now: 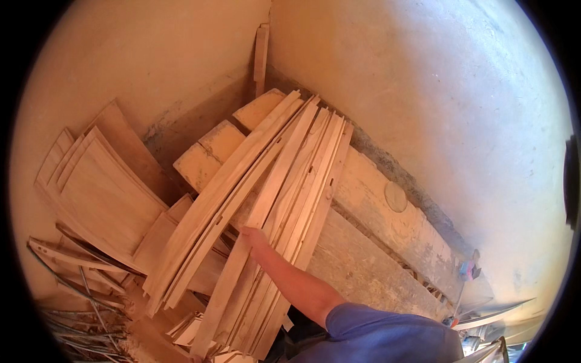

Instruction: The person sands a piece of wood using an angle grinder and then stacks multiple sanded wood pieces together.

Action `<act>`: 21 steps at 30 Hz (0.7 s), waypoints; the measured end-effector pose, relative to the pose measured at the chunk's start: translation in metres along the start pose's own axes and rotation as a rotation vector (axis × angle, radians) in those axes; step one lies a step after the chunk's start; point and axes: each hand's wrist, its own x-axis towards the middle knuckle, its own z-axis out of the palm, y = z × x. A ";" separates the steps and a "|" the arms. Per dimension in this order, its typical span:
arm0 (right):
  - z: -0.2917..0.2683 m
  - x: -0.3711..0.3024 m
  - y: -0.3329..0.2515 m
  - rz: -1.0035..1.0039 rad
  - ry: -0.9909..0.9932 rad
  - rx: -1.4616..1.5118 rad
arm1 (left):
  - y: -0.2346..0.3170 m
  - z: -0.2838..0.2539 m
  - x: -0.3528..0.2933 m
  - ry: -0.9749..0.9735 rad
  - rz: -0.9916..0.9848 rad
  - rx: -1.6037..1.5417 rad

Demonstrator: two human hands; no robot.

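My right hand (253, 238) is closed around the edge of a long pale wooden plank (275, 187), about midway along it. The plank lies slanting on top of a stack of similar planks (315, 175), some with small slots cut in them. At the bottom edge of the view, a sliver of my left hand (196, 359) shows by the lower end of the same plank; its fingers are mostly cut off. Left of the held plank, slightly curved boards (224, 199) lie in the same slanting direction.
Under the planks is a worn wooden bench (363, 254) along the right wall. Yellowish blocks (221, 148) sit behind. Thin wooden panels (109, 193) lean at the left wall, above a heap of rods and strips (85, 327). A narrow timber piece (261, 57) stands in the corner.
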 end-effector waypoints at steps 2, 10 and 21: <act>-0.011 0.008 0.003 0.005 -0.041 -0.020 | -0.002 0.007 -0.009 -0.011 0.010 0.009; -0.058 0.004 -0.041 -0.165 -0.024 -0.086 | -0.022 0.035 -0.036 -0.093 0.040 0.040; -0.109 -0.037 -0.091 -1.015 0.263 -1.718 | -0.079 0.018 -0.075 -0.119 0.130 0.131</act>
